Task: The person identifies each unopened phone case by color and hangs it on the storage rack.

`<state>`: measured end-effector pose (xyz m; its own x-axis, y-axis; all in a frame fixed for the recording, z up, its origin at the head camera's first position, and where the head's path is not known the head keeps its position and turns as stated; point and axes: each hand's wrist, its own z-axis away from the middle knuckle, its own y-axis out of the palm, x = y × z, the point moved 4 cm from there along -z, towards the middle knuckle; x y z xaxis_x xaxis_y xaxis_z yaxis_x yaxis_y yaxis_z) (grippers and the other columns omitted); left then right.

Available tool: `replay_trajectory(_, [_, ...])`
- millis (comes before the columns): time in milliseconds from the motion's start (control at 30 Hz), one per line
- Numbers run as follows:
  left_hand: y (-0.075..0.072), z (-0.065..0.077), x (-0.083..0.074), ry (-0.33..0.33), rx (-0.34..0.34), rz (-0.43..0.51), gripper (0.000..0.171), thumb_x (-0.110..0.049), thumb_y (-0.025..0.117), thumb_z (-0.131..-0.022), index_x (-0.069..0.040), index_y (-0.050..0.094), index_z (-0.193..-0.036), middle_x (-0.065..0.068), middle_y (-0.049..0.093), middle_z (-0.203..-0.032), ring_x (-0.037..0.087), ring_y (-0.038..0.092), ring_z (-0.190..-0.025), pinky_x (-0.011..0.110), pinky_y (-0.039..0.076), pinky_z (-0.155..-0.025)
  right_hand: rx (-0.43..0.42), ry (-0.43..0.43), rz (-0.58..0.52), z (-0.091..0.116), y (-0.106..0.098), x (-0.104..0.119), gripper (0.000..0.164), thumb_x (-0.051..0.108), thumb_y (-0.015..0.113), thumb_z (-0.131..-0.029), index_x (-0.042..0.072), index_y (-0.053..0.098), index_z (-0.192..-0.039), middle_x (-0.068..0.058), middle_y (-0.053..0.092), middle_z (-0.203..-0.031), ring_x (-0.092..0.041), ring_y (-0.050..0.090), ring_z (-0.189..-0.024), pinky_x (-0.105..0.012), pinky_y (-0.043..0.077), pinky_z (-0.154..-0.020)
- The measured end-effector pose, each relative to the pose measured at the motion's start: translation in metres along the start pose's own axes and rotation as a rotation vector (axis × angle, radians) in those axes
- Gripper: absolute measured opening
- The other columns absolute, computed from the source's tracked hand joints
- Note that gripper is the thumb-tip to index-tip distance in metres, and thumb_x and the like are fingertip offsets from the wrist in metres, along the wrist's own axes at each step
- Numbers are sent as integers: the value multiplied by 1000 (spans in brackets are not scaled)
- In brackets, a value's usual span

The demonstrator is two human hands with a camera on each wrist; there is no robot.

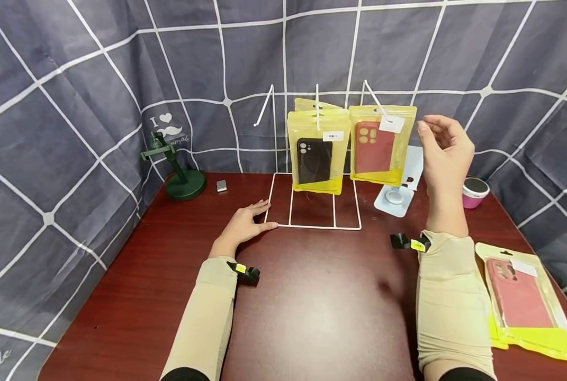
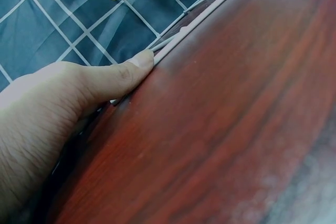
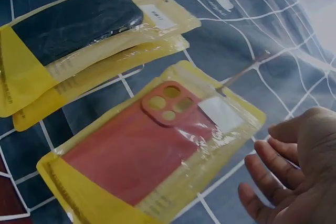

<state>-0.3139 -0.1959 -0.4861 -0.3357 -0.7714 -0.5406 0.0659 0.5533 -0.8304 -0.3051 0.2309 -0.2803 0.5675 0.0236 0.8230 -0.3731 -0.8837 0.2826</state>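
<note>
A white wire display rack (image 1: 312, 227) stands at the back of the table. My left hand (image 1: 245, 225) rests at the front left corner of its base, with fingers spread; in the left wrist view the thumb (image 2: 123, 77) touches the wire. From the right hook hangs a yellow pouch with a red phone case (image 1: 374, 148). Just to the right of that pouch my right hand (image 1: 447, 151) is raised, fingers loosely bent and holding nothing; the right wrist view shows a gap between them. A pouch with a black phone case (image 1: 314, 161) hangs on the middle hook, another pouch behind it.
More pouches, the top one with a red phone case (image 1: 521, 293), lie at the table's right edge. Behind my right hand are a light blue stand (image 1: 394, 201) and a pink round container (image 1: 475, 193). A green stand (image 1: 184, 182) and a small metallic block (image 1: 222, 186) are at the back left.
</note>
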Motion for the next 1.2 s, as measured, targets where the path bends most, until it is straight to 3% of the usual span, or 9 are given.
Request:
replay_trajectory(200, [1, 0, -1, -10, 2, 9, 84, -66, 70, -84, -19, 50, -150, 4, 42, -157, 25, 35, -146, 48, 31, -116, 55, -4, 117, 18, -15, 14, 19, 6, 77, -88, 2, 75, -106, -2, 73, -97, -15, 61, -92, -23, 41, -76])
replay_trajectory(333, [-1, 0, 0, -18, 3, 20, 83, -65, 71, -84, -18, 51, -150, 5, 41, -157, 25, 35, -146, 49, 32, -116, 154, 0, 275, 33, -23, 18, 25, 14, 76, -90, 6, 74, -114, 0, 72, -108, -17, 58, -104, -23, 42, -79])
replay_trajectory(467, [-4, -1, 1, -20, 4, 25, 83, -64, 71, -84, -18, 50, -150, 5, 41, -158, 25, 35, -147, 50, 31, -116, 266, 17, 480, 44, -39, 15, 32, 24, 75, -92, 12, 72, -121, 7, 69, -114, -13, 56, -111, -28, 41, -89])
replay_trajectory(633, [-2, 0, -2, -24, 13, 32, 80, -60, 72, -86, -18, 50, -150, 4, 41, -158, 25, 34, -147, 50, 30, -117, 425, -14, 653, 59, -76, 3, 34, 29, 78, -90, 16, 72, -121, 11, 67, -110, -5, 57, -97, -22, 39, -80])
replay_trajectory(733, [1, 0, -3, -26, 19, 31, 80, -60, 72, -85, -19, 50, -150, 3, 41, -158, 24, 34, -147, 50, 30, -117, 586, 2, 746, 65, -105, -11, 31, 33, 77, -91, 20, 73, -119, 7, 69, -112, -4, 57, -93, -16, 41, -74])
replay_trajectory(800, [2, 0, -3, -29, 19, 27, 81, -62, 72, -85, -19, 49, -151, 3, 41, -158, 24, 34, -147, 50, 30, -117, 702, 12, 814, 66, -126, -24, 27, 33, 76, -92, 21, 73, -117, 5, 71, -111, -2, 58, -96, -13, 41, -78])
replay_trajectory(933, [5, -1, -3, -26, 22, 21, 84, -65, 70, -84, -20, 49, -151, 2, 40, -158, 24, 34, -147, 50, 31, -117, 864, 30, 963, 70, -171, -51, 23, 29, 75, -92, 19, 74, -113, 2, 73, -105, -4, 59, -84, -17, 45, -69])
replay_trajectory(1067, [5, -1, -2, -24, 20, 22, 85, -67, 69, -83, -20, 49, -151, 3, 40, -158, 25, 34, -147, 50, 31, -116, 939, 16, 1034, 76, -200, -71, 28, 24, 78, -89, 12, 73, -114, -3, 71, -103, -12, 57, -86, -23, 46, -71])
replay_trajectory(1200, [1, 1, 0, -23, 9, 29, 85, -67, 70, -83, -20, 50, -150, 3, 41, -158, 25, 34, -147, 51, 31, -116, 934, 11, 1033, 81, -204, -82, 32, 28, 79, -88, 12, 73, -115, -4, 69, -104, -19, 55, -89, -24, 44, -74])
